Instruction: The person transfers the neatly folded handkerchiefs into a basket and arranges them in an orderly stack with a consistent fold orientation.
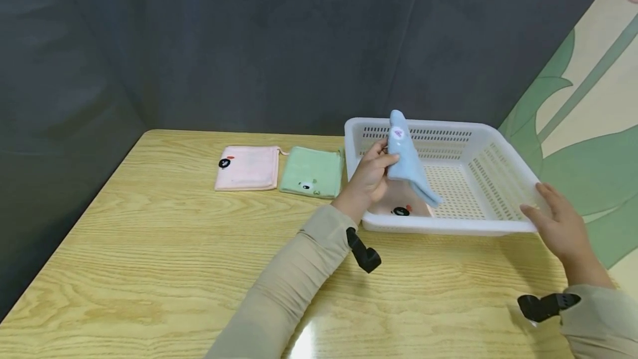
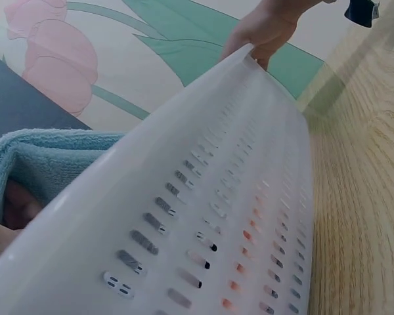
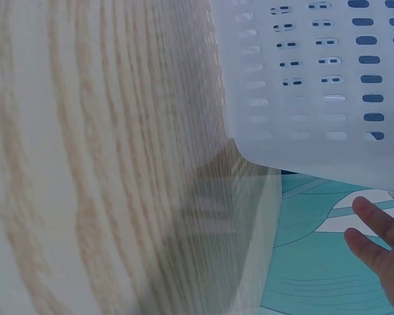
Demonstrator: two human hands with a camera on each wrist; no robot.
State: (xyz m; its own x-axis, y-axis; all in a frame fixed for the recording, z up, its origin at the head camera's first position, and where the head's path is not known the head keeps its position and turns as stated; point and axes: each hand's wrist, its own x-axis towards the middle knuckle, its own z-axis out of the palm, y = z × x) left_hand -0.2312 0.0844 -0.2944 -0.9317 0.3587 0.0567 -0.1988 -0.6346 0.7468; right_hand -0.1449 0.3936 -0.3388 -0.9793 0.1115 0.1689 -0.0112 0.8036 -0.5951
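Observation:
My left hand (image 1: 368, 177) grips a folded light blue towel (image 1: 407, 154) by its left side, above the left part of a white plastic basket (image 1: 448, 225). The left wrist view shows the blue towel (image 2: 52, 161) behind the basket's slotted wall (image 2: 203, 177). Inside the basket, at its front left, lies a pink towel (image 1: 391, 201) with a black eye patch, partly covered by the blue one. At the front right corner my right hand (image 1: 565, 229) holds the rim, thumb on the inner side. Two of its fingers (image 3: 374, 220) show straight in the right wrist view.
Left of the basket, a folded green towel (image 1: 314, 170) and a folded pink towel (image 1: 247, 168) lie side by side on the wooden table (image 1: 164, 259). A dark curtain (image 1: 274, 43) hangs behind. A wall with painted leaves (image 1: 588, 165) stands at the right.

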